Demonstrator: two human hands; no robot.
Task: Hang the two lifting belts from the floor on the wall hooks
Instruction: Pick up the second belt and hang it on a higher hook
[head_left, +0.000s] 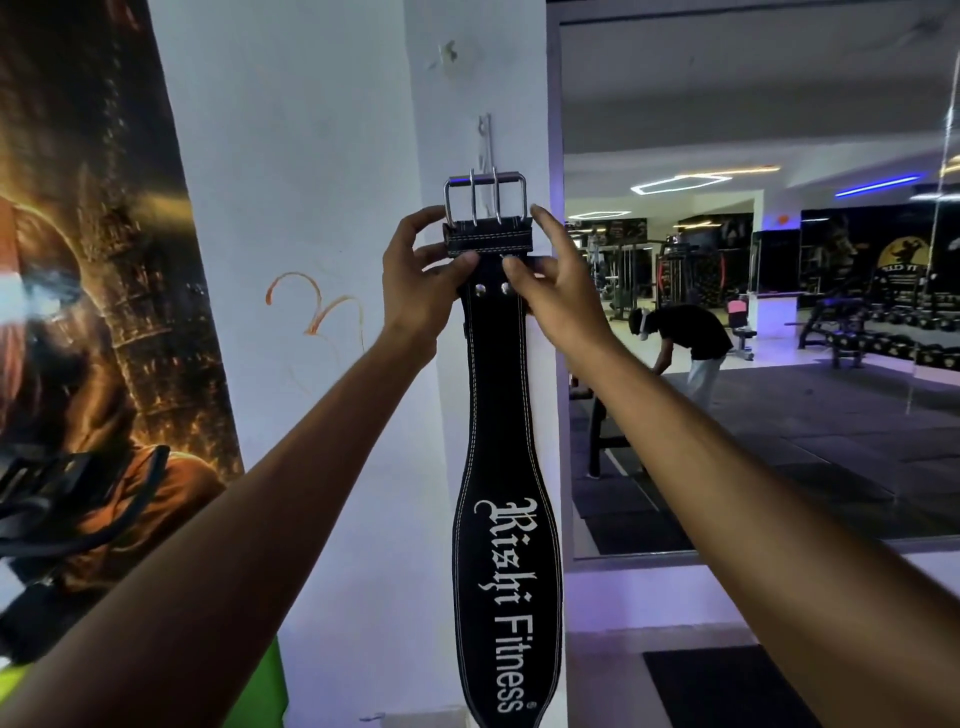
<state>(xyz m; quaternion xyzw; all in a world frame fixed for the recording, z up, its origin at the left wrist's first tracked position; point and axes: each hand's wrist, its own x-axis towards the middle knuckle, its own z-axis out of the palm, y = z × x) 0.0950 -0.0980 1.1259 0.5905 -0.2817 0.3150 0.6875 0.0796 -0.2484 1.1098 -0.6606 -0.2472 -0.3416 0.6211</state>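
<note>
A black lifting belt (501, 415) with white "Rishi Fitness" lettering hangs straight down in front of a white pillar. Its steel double-prong buckle (485, 200) is at the top, level with the lower end of a metal wall hook (485, 143); the hook's tip shows through the buckle frame. My left hand (421, 275) pinches the belt just under the buckle from the left. My right hand (556, 283) pinches it from the right. A second mark or hook (448, 54) sits higher on the pillar. No second belt is clearly seen.
A dark poster (104, 260) covers the wall at left, with black straps (47, 509) hanging low in front of it. A large mirror (753, 312) at right reflects gym machines, dumbbell racks and a bending person (685, 343). A black floor mat (727, 686) lies below.
</note>
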